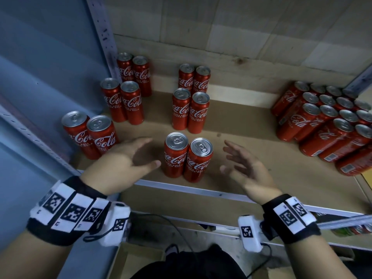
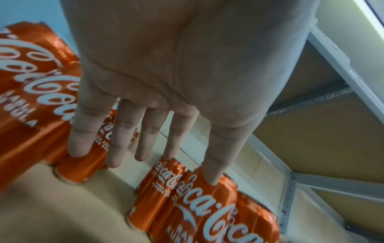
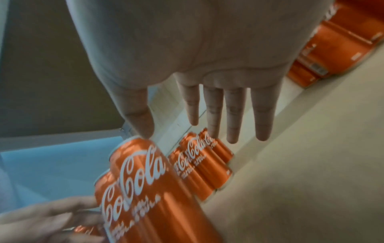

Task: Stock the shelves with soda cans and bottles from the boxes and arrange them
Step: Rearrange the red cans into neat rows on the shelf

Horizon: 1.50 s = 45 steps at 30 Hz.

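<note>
Two red Coca-Cola cans (image 1: 187, 157) stand upright side by side at the front of the brown shelf board (image 1: 247, 137). My left hand (image 1: 138, 156) hovers just left of them, fingers straight, holding nothing. My right hand (image 1: 235, 158) is open a short way to their right, also empty. In the left wrist view my left hand (image 2: 158, 148) has its fingers spread above cans (image 2: 187, 202). From the right wrist, my right hand (image 3: 209, 125) shows straight fingers, with the near can (image 3: 141, 180) below the thumb.
Further pairs of cans stand behind the front pair (image 1: 190, 109) and along the left side (image 1: 89, 133). A tight block of several cans (image 1: 330, 125) fills the right end. A grey upright post (image 1: 104, 37) and the white front rail (image 1: 201, 190) bound the shelf.
</note>
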Available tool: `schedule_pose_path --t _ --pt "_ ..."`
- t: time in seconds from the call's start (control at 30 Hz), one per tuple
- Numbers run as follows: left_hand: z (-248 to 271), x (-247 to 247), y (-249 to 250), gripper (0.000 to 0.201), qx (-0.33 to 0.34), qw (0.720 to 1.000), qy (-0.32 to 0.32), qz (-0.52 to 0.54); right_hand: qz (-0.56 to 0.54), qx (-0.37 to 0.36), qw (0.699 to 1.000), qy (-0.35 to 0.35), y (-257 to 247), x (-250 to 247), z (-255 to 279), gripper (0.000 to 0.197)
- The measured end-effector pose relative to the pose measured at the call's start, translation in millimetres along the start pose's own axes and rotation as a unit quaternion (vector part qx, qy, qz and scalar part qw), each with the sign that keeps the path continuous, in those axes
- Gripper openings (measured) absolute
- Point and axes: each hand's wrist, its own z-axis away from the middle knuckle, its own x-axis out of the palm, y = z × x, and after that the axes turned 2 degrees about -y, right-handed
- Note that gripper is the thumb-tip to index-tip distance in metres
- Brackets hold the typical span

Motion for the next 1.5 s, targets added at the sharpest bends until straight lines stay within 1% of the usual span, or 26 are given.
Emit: schedule_pose_path --t 0.07,0.17,0.27,0.33,0.47,0.57,0.67,0.8,0.9,1.0,1.07,1.13,1.17,1.2,1.27,1.3,1.37,1.4,1.47,1.5 --pt "-1.0 -9.3 8.6 0.071 -0.002 1.000 0.018 -0.020 0.050 -0.009 0.998 0.023 -6.4 -13.8 -3.5 0.074" --pt "-3.3 -22.5 31.0 0.068 -0.001 0.998 0.042 -0.041 0.144 -0.026 0.988 0.043 -14.6 -36.0 -8.2 0.078" --pt "-5.1 -33.4 60.0 0.064 -0.003 0.996 0.058 -0.063 0.207 -0.042 0.976 0.052 -25.3 -56.3 -11.9 0.071" --pt "-6.4 -37.0 80.5 0.064 0.007 0.996 0.064 -0.057 0.241 -0.054 0.967 0.060 -33.2 -69.3 -12.4 0.070" --pt "-11.6 -36.1 126.2 0.066 0.043 0.995 0.057 -0.072 0.266 -0.072 0.959 0.065 -44.8 -98.7 -14.4 0.070" --pt "-15.6 -28.9 166.7 0.073 0.062 0.993 0.037 -0.091 0.271 -0.079 0.957 0.060 -46.4 -130.6 -13.2 0.073" --pt "-21.3 -8.1 211.4 0.076 0.087 0.990 0.018 -0.113 0.278 -0.077 0.955 0.068 -42.7 -165.9 -3.2 0.071" --pt "-36.6 37.7 266.5 0.073 0.124 0.987 -0.002 -0.104 0.276 -0.061 0.954 0.097 -22.5 -211.0 14.2 0.067" --pt "-57.9 80.0 291.6 0.074 0.144 0.986 -0.009 -0.085 0.260 -0.039 0.954 0.144 4.7 -242.2 23.6 0.064" --pt "-87.4 125.9 305.9 0.079 0.145 0.987 -0.010 -0.068 0.253 -0.035 0.942 0.219 34.7 -266.0 29.9 0.059" --pt "-104.1 155.5 314.8 0.077 0.138 0.989 -0.008 -0.057 0.237 -0.049 0.936 0.256 55.1 -278.0 33.4 0.061" --pt "-119.4 182.1 320.7 0.070 0.120 0.992 -0.008 -0.046 0.205 -0.069 0.939 0.267 72.4 -285.8 36.7 0.064" --pt "-125.2 194.0 324.3 0.070 0.108 0.993 -0.009 -0.036 0.186 -0.063 0.945 0.263 79.8 -287.2 38.4 0.065" --pt "-133.4 205.8 324.5 0.069 0.090 0.996 -0.011 -0.020 0.170 -0.041 0.952 0.253 87.4 -286.6 39.1 0.066" --pt "-151.1 226.6 321.9 0.064 0.048 0.998 -0.014 0.024 0.152 0.005 0.963 0.221 102.7 -281.5 38.6 0.070" --pt "-159.9 235.7 319.3 0.064 0.028 0.999 -0.010 0.045 0.145 0.011 0.967 0.208 110.5 -279.0 37.0 0.074" --pt "-178.1 251.0 313.2 0.073 -0.003 0.997 -0.003 0.080 0.149 0.000 0.970 0.192 120.9 -277.8 33.6 0.077" --pt "-186.2 256.9 310.1 0.079 -0.016 0.996 0.003 0.090 0.168 -0.013 0.967 0.190 121.5 -278.6 31.8 0.075" --pt "-199.5 264.9 307.0 0.085 -0.039 0.993 0.016 0.110 0.214 -0.047 0.955 0.200 116.2 -280.7 27.1 0.068" --pt "-206.1 267.8 306.4 0.084 -0.050 0.991 0.014 0.124 0.232 -0.059 0.948 0.210 112.1 -280.9 24.6 0.066"
